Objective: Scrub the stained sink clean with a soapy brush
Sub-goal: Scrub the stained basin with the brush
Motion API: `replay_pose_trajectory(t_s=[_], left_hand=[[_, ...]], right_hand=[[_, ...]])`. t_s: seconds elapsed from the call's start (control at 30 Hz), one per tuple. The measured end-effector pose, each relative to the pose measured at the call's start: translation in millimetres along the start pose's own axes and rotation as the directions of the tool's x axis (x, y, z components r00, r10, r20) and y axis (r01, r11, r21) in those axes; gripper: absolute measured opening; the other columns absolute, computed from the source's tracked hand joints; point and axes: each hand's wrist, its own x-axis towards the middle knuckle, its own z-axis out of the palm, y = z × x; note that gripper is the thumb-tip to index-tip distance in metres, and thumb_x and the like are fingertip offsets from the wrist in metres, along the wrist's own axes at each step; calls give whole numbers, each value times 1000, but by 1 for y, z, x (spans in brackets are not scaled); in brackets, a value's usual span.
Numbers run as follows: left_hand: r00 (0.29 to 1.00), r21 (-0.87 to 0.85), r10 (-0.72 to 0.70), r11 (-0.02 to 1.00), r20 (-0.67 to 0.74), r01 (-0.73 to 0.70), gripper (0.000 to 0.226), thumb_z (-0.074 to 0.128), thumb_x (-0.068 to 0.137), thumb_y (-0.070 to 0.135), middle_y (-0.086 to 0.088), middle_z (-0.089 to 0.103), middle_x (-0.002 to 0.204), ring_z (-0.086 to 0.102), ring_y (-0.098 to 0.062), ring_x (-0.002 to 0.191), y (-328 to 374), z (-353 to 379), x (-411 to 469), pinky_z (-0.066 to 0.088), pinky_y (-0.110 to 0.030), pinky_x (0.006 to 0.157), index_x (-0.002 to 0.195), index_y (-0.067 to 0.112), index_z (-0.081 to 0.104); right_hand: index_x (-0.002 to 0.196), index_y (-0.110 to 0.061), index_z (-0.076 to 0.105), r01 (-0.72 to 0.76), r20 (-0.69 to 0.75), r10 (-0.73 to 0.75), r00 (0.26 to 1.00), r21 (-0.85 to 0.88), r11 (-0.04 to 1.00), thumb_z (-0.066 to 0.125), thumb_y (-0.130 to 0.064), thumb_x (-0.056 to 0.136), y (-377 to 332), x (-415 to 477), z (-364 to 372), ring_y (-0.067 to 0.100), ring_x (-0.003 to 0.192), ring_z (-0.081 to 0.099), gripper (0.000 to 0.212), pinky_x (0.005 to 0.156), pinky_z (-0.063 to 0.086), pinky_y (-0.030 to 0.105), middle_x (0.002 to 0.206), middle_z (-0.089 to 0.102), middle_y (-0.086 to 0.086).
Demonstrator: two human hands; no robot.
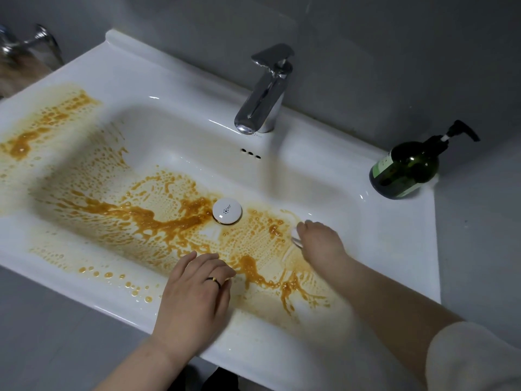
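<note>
A white sink (pixel 332 176) fills the view, streaked with orange-brown stains (pixel 146 218) across its left rim, basin floor and front rim. My right hand (pixel 321 241) is down in the basin, right of the white drain plug (pixel 227 210), shut on a small white brush (pixel 296 239) that is mostly hidden under the fingers and blurred. My left hand (pixel 194 294), wearing a dark ring, rests flat on the stained front rim with fingers spread, holding nothing.
A chrome faucet (pixel 265 91) stands at the back centre over three overflow holes (pixel 250 153). A dark green pump bottle (pixel 408 167) sits on the right back corner of the rim. Grey walls surround the sink; a metal fitting (pixel 31 46) shows at far left.
</note>
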Motion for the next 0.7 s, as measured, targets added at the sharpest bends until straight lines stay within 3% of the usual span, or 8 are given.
replay_pose_trajectory(t_s=[0.13,0.3,0.43,0.57,0.63,0.67,0.7], left_hand=[[1000,-5,-10,1000,6,11,29,41,80,22,1,68,80,49,-15,95,0,0,-1,23,-27,99,76,14,68],[1000,-10,-14,1000,17,14,28,42,80,22,1,67,79,49,-14,95,1,-1,0,20,-25,99,76,13,68],[1000,-24,-19,1000,18,20,28,42,80,22,1,67,79,49,-13,95,0,-1,0,21,-25,99,76,14,68],[1000,-29,-21,999,21,21,28,42,80,22,2,67,80,49,-13,95,1,-1,0,21,-25,99,76,14,68],[999,-31,-22,999,29,23,28,42,80,22,2,67,80,50,-13,96,0,-1,0,21,-26,99,76,14,68],[999,-32,-22,999,30,23,28,42,80,22,2,67,81,49,-13,96,0,-1,0,21,-26,99,76,14,68],[999,-34,-21,999,29,22,27,42,80,22,2,67,80,50,-13,96,0,-1,0,21,-26,99,76,14,68]], right_hand=[[130,-5,40,229,89,-239,967,109,967,47,-1,88,-33,-29,13,27,112,50,43,87,44,34,125,49,12],[127,-9,43,-33,0,34,999,213,977,48,-12,91,-8,-4,-4,23,109,51,36,84,42,29,121,53,7],[139,-16,36,80,115,-139,984,409,909,56,-25,90,-33,-31,3,21,122,46,53,98,38,28,138,46,4],[140,-15,32,109,26,-118,993,238,965,55,-35,89,-19,-18,-3,22,127,36,59,104,28,30,141,39,5],[147,-15,18,92,12,-94,996,101,991,55,-38,89,-13,-15,-5,25,129,33,72,106,27,32,146,29,8],[149,-15,14,98,-28,-96,995,54,994,62,-38,85,-13,-15,-4,28,125,40,83,102,34,34,145,31,12],[148,-14,18,108,-48,-105,993,48,993,75,-37,73,-14,-17,-3,29,111,54,97,88,46,34,138,43,17]])
